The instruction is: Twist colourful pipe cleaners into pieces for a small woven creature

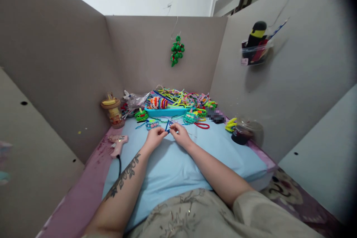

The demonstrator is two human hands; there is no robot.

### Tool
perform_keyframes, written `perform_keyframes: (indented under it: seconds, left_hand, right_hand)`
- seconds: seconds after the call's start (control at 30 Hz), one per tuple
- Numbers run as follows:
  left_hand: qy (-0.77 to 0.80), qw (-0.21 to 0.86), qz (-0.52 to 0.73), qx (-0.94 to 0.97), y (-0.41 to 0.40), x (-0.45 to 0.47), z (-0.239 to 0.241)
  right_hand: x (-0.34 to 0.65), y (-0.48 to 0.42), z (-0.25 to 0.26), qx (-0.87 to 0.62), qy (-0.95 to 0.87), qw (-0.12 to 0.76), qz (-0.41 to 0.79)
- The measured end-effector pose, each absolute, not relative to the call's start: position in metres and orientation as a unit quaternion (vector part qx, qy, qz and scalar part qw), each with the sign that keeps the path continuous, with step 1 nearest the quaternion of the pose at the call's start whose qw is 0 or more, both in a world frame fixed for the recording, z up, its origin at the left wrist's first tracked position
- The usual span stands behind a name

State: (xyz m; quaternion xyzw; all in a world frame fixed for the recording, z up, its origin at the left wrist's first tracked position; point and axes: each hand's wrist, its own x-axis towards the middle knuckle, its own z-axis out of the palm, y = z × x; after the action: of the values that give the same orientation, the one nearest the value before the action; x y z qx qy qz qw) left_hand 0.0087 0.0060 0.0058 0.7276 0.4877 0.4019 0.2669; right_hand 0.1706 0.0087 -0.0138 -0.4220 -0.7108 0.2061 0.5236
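Observation:
My left hand (156,136) and my right hand (180,134) meet over the blue cloth, fingertips pinched close together. Between them is a short dark blue pipe cleaner (167,125), one end sticking up and the rest bent at the fingers. Just beyond my left hand lies a light blue and pink fuzzy piece (152,124). A teal fuzzy figure (190,117) sits past my right hand, with a red loop (202,125) beside it. A green figure with a red mouth (141,115) is farther left.
A blue tray (169,112) holds many coloured pipe cleaners and a striped piece (158,102). At left are a pink glue gun (118,145), its cord trailing, and a lidded cup (113,111). A dark-filled container (242,134) stands right. Grey panels (164,67) surround the table.

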Motion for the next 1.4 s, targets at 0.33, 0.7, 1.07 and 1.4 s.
perform_keyframes:
  seconds: [0.33, 0.7, 1.07, 1.4]
  left_hand:
    - [0.482, 0.213, 0.395, 0.753, 0.004, 0.009, 0.006]
    - [0.459, 0.201, 0.301, 0.811, 0.001, 0.011, 0.006]
    - [0.391, 0.552, 0.318, 0.664, -0.007, 0.009, 0.015]
    - [0.406, 0.531, 0.322, 0.671, -0.01, 0.01, 0.018]
  right_hand:
    - [0.171, 0.006, -0.01, -0.405, -0.742, 0.511, 0.155]
    - [0.174, 0.006, -0.012, -0.368, -0.798, 0.448, 0.167]
    - [0.182, 0.009, -0.005, -0.287, -0.734, 0.511, 0.343]
    - [0.181, 0.002, 0.002, -0.28, -0.74, 0.505, 0.345]
